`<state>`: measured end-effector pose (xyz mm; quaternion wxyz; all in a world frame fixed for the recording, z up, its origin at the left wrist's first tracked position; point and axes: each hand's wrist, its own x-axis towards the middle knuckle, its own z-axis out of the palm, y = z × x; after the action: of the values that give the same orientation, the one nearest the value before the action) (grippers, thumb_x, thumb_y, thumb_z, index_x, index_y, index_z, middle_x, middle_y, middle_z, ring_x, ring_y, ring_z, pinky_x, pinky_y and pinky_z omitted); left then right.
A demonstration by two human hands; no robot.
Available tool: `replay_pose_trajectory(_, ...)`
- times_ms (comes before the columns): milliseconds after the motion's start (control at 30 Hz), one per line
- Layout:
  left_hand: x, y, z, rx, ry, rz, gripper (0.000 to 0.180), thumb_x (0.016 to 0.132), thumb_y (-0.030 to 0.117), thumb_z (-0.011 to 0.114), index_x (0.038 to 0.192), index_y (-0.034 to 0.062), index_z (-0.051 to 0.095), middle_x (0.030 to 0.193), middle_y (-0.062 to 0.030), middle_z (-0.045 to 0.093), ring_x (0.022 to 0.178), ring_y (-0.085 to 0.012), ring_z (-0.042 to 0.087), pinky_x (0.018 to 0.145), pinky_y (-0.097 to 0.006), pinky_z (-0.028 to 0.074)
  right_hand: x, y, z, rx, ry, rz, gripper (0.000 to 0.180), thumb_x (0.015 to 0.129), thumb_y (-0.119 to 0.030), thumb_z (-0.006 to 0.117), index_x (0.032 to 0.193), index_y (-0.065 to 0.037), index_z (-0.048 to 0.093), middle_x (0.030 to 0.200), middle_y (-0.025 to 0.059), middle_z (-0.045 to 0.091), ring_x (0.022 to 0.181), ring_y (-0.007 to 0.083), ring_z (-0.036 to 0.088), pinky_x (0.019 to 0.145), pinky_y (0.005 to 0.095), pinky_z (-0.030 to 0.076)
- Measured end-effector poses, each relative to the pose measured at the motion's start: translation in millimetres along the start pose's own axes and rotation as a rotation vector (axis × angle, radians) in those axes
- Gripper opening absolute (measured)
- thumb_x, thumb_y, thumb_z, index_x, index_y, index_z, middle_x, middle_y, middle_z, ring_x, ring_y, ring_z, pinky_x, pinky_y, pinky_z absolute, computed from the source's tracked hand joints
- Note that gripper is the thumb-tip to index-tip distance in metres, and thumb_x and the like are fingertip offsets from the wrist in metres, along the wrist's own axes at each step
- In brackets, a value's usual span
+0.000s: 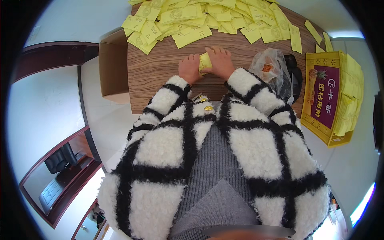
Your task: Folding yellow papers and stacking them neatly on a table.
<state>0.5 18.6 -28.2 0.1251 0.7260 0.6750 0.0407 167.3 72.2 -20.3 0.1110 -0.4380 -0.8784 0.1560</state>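
A: Status on the hands?

B: Left hand (pixel 189 69) and right hand (pixel 219 62) are both closing around a small stack of yellow packets (pixel 205 62), pressing it onto the worktop (pixel 160 68) near its front edge.

A: Tips?

B: I'd be squaring edges against the wood, keeping thumbs tight. Loose yellow pile (pixel 208 20) is lying along the far edge.

Two forearms in fluffy white sleeves crossed by black stripes rise from the lower part of the view and angle inward, meeting near twelve o'clock. The left hand (pixel 189 69) lies knuckles up, fingers curled inward toward the right. The right hand (pixel 219 62) sits just beside it, toward one o'clock, palm down, fingers bent. Both hands press close together, thumbs hidden between them.
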Motion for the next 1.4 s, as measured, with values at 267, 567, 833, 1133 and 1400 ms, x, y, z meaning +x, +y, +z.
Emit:
replay_pose_trajectory(267, 2, -15, -9, -0.131, -0.066, 0.060, 0.094, 0.059, 0.052, 0.084, 0.132, 0.0047, 0.048, 0.120, -0.0162, 0.059, 0.111, -0.0340, 0.058, 0.093, -0.045, 0.046, -12, 42, 16, 0.344, 0.195, 0.206, 0.068, 0.082, -0.048, 0.070, 0.128, -0.002, 0.052, 0.122, 0.0210, 0.058, 0.114, 0.0395, 0.054, 0.097, 0.0476, 0.042)
replay_pose_trajectory(567, 32, -63, 7, -0.527, -0.280, -0.050, 0.087, 0.067, 0.064, 0.076, 0.125, 0.0014, 0.059, 0.120, -0.0189, 0.062, 0.115, -0.0329, 0.058, 0.098, -0.040, 0.045, -24, 68, 34, 0.825, -0.126, 0.501, 0.055, 0.096, -0.040, 0.053, 0.120, 0.009, 0.058, 0.115, 0.0274, 0.064, 0.105, 0.0361, 0.063, 0.091, 0.0391, 0.047)
replay_pose_trajectory(833, 30, -22, -16, -0.073, -0.644, 0.045, 0.098, 0.051, 0.057, 0.087, 0.124, -0.0024, 0.057, 0.117, -0.0258, 0.061, 0.113, -0.0335, 0.059, 0.092, -0.042, 0.049, -31, 50, 39, 0.939, -0.191, 0.542, 0.058, 0.097, -0.045, 0.054, 0.123, 0.006, 0.058, 0.116, 0.0190, 0.066, 0.105, 0.0248, 0.063, 0.091, 0.0333, 0.047)
replay_pose_trajectory(1133, 0, 10, -22, -0.089, -0.097, 0.162, 0.064, 0.054, 0.030, 0.085, 0.103, 0.0035, 0.054, 0.102, -0.0125, 0.060, 0.099, -0.0355, 0.059, 0.080, -0.042, 0.050, -46, 43, 29, 1.091, 0.179, 0.304, 0.043, 0.103, -0.034, 0.046, 0.120, 0.003, 0.057, 0.109, 0.0135, 0.064, 0.101, 0.0200, 0.058, 0.091, 0.0305, 0.043)
replay_pose_trajectory(1400, -11, 6, -23, 0.025, 0.014, 0.116, 0.083, 0.054, 0.035, 0.087, 0.123, 0.0108, 0.049, 0.112, -0.0087, 0.058, 0.106, -0.0281, 0.057, 0.091, -0.044, 0.042, -37, 44, 29, 0.938, 0.310, 0.332, 0.047, 0.104, -0.037, 0.042, 0.120, 0.005, 0.057, 0.115, 0.0193, 0.062, 0.110, 0.0310, 0.055, 0.098, 0.0341, 0.039)
